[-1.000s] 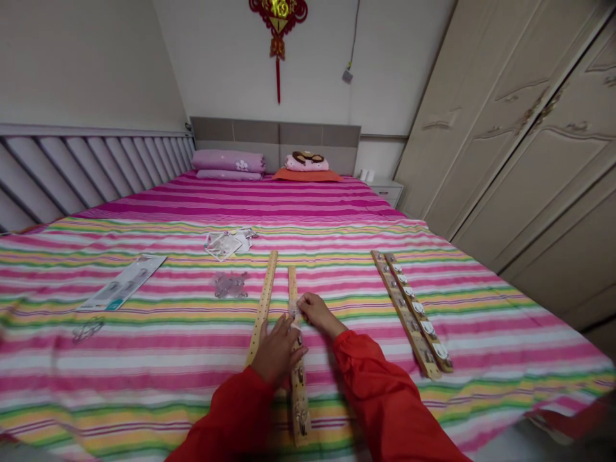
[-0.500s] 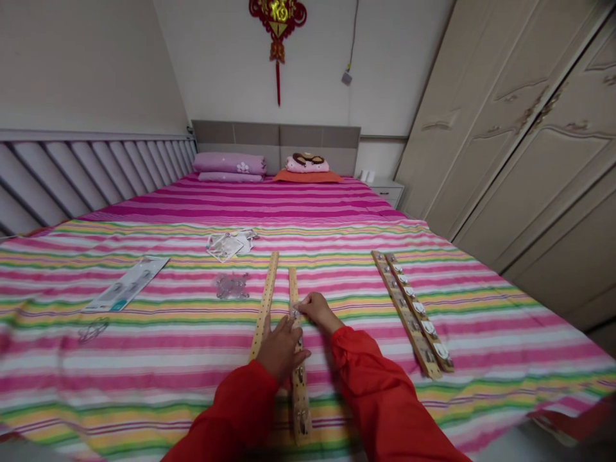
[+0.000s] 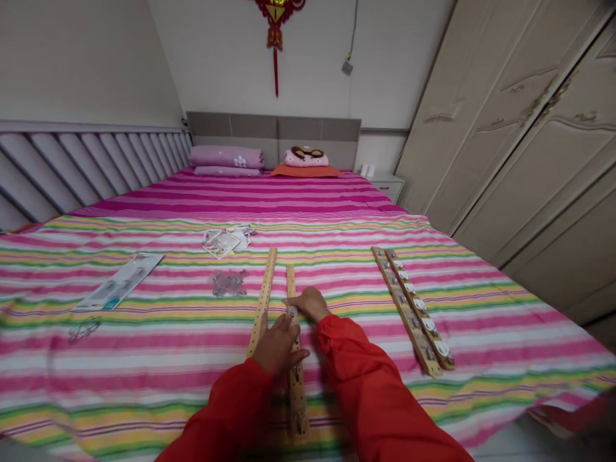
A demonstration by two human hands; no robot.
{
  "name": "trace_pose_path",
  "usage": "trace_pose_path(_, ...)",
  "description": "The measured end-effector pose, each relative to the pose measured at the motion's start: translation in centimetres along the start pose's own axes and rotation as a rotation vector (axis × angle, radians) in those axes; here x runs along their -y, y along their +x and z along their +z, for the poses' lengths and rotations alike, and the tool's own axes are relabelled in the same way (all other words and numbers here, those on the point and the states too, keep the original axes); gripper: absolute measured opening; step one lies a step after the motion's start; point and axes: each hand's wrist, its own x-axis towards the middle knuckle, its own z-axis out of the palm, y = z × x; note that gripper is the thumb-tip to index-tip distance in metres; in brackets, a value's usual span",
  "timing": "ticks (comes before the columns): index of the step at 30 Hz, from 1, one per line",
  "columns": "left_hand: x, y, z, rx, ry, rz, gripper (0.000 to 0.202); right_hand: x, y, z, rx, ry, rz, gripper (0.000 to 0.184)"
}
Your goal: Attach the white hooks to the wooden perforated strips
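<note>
Two long perforated wooden strips lie side by side on the striped bedspread (image 3: 144, 359) in front of me. My left hand (image 3: 276, 346) lies flat with fingers spread across the right strip (image 3: 291, 290) and touches the left strip (image 3: 266, 289). My right hand (image 3: 308, 302) is curled and pinches a small clear hook (image 3: 290, 311) against the right strip, just beyond my left fingertips. Further hooks show on the near end of that strip, partly hidden by my red sleeves.
Two more wooden strips (image 3: 411, 310) fitted with several white-backed hooks lie to the right. A pile of clear hooks (image 3: 228, 283), opened packets (image 3: 224, 241) and a packaging card (image 3: 118, 290) lie to the left. Pillows (image 3: 226, 158) at the headboard; a wardrobe (image 3: 529, 147) stands right.
The view has dipped slightly. My right hand has shifted a little farther along the right strip; my left hand keeps pressing on the strips.
</note>
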Motion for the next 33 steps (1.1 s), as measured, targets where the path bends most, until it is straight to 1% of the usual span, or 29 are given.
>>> trace_pose_path(3,-0.1,-0.1,-0.1,0.003,-0.003,0.000,0.032,0.4,-0.3,0.5,-0.091,-0.050,0.087,0.045)
trace_pose_path(5,-0.2,-0.1,-0.3,0.001,-0.004,-0.002,0.031,0.5,-0.8,0.5,-0.101,0.025,0.054,0.045)
trace_pose_path(9,-0.5,-0.1,-0.7,0.034,0.004,-0.016,0.031,0.1,-2.4,-0.7,-0.002,0.201,-0.025,0.042)
trace_pose_path(13,-0.6,0.0,-0.8,0.044,0.011,-0.016,0.032,-0.7,-4.2,-1.9,0.091,0.312,-0.047,0.029)
trace_pose_path(16,-0.5,-0.1,-0.7,0.041,0.005,-0.017,0.033,-0.9,-4.8,-1.9,0.100,0.384,-0.060,0.030)
trace_pose_path(22,-0.6,-0.1,-1.1,0.059,-0.032,-0.028,0.032,-0.9,-4.4,-0.9,0.070,0.460,-0.095,0.031)
trace_pose_path(25,-0.4,-0.3,-1.3,0.095,-0.069,-0.037,0.031,-1.3,-4.8,-1.1,0.046,0.485,-0.141,0.023)
trace_pose_path(27,-0.2,-0.4,-1.2,0.097,-0.094,-0.040,0.030,-1.6,-5.5,-1.3,0.010,0.499,-0.183,0.019)
trace_pose_path(31,0.3,-0.7,-0.4,0.042,-0.126,-0.049,0.031,-2.1,-7.9,-1.5,-0.051,0.504,-0.281,0.015)
trace_pose_path(33,0.4,-1.0,-0.1,-0.005,-0.126,-0.046,0.032,-2.4,-9.3,-1.6,-0.082,0.450,-0.388,0.016)
